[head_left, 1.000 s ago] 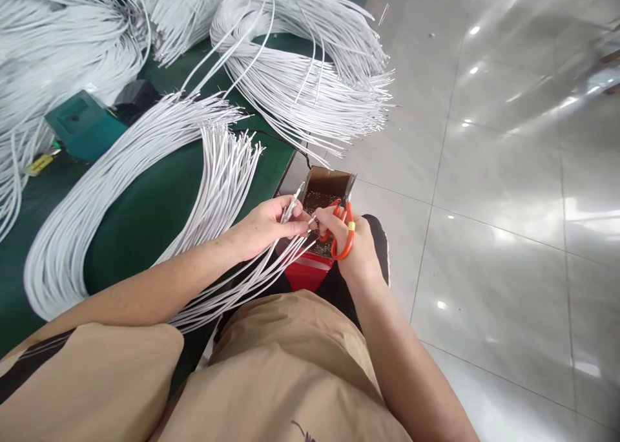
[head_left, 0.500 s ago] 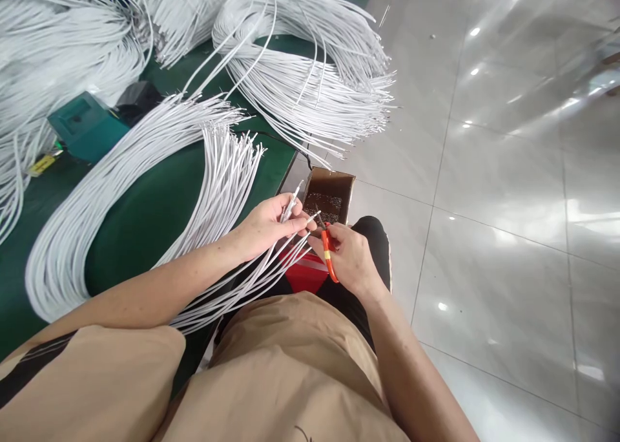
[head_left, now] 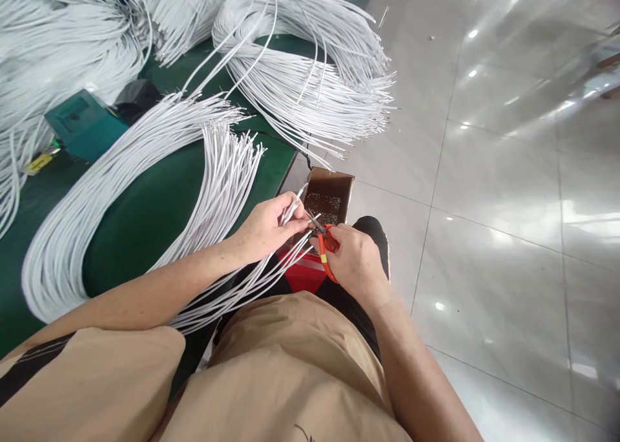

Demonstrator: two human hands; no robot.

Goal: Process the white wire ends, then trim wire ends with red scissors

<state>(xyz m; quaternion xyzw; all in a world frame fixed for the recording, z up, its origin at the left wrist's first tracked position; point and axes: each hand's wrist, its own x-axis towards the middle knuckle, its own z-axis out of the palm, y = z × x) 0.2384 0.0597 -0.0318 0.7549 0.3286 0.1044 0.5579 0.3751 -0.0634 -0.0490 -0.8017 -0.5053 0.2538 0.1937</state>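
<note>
White cables (head_left: 271,275) run across my lap, and my left hand (head_left: 266,229) pinches several of them near their ends. My right hand (head_left: 358,261) is closed around the orange handles of a small pair of cutting pliers (head_left: 323,256). The pliers' metal jaws lie against a cable end just beyond my left fingertips; whether they are fully closed on it I cannot tell. Below and behind the jaws stands an open cardboard box (head_left: 332,183) with small dark and pale bits inside.
A looped bundle of white cables (head_left: 62,235) lies on the green table (head_left: 130,229) at left. Another bundle (head_left: 310,99) hangs past the table's edge. A teal device (head_left: 87,125) stands left, with more cables (head_left: 58,48) behind. Tiled floor (head_left: 494,235) stretches along the right.
The pliers have moved slightly left, and their jaws now reach the cable end by my left fingers. My left hand has hardly moved.
</note>
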